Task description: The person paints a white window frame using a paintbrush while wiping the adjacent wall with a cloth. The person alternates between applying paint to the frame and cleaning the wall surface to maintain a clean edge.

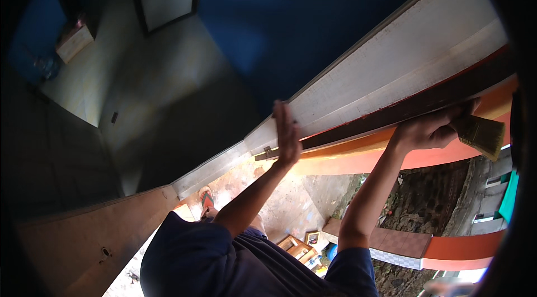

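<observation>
paintbrush (pixel 482 136) at three o'clock
i see, remotely, right hand (pixel 424 130) grasping it; left hand (pixel 287 136) unclenched, fingers straight, near white frame (pixel 403 56).

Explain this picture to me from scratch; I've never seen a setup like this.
There is no machine here, just a person in a dark blue shirt using two bare hands. The single picture comes from a wide fisheye camera on the person's head, looking down, so straight edges bend and the corners go dark.

The right hand grips a flat brush, its bristles pointing outward. The left hand is empty and open, raised at the white frame; whether it touches is hard to tell. A dark strip runs alongside that frame.

Beyond is a dim room with a blue wall. On the brighter ground below, you see a sandalled foot and a wooden item too small to identify.
</observation>
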Motion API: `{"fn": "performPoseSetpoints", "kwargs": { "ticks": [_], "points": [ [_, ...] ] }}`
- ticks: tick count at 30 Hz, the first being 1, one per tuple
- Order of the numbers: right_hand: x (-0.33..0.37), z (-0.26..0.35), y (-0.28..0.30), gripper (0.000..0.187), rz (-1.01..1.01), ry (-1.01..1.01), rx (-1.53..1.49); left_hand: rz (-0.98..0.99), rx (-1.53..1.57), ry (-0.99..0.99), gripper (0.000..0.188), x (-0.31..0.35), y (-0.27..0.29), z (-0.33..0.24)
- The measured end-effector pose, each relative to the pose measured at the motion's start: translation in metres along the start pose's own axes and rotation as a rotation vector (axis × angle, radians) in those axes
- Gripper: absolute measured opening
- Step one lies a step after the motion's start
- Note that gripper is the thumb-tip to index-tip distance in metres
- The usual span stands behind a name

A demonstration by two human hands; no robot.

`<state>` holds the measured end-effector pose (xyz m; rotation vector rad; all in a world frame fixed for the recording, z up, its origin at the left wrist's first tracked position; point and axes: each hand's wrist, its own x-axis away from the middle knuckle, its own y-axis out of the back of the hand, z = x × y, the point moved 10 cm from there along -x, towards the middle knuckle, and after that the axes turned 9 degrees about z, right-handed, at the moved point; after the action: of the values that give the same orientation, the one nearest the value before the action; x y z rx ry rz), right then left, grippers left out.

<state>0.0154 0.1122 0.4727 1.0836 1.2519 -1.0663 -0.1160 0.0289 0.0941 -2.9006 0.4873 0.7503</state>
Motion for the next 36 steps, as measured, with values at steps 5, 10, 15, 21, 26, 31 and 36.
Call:
{"fn": "performPoseSetpoints", "kwargs": {
  "ticks": [5,10,15,21,26,31,36],
  "points": [
    [0.0,0.002,-0.008,0.048,0.005,0.049,-0.216,-0.111,0.145,0.382,0.071,0.041,-0.001,0.099],
    [0.005,0.001,0.0,0.049,-0.009,-0.003,-0.09,0.007,0.062,-0.092,0.064,-0.076,0.0,-0.13],
    [0.005,0.001,-0.004,0.044,-0.038,-0.061,-0.007,0.034,0.003,-0.19,0.065,-0.059,-0.003,-0.113],
    [0.003,0.004,-0.004,0.042,-0.058,-0.085,0.06,0.025,0.221,0.377,0.075,0.036,-0.009,0.057],
    [0.007,0.002,-0.002,0.042,-0.054,-0.115,0.059,0.042,-0.028,-0.13,0.073,-0.106,-0.001,-0.169],
    [0.007,0.008,-0.007,0.043,-0.047,-0.125,0.043,0.124,-0.118,-0.382,0.063,-0.139,-0.002,-0.243],
    [0.003,0.008,-0.005,0.044,-0.024,-0.072,0.058,0.057,-0.059,-0.099,0.06,-0.013,-0.004,-0.059]
  ]
}}
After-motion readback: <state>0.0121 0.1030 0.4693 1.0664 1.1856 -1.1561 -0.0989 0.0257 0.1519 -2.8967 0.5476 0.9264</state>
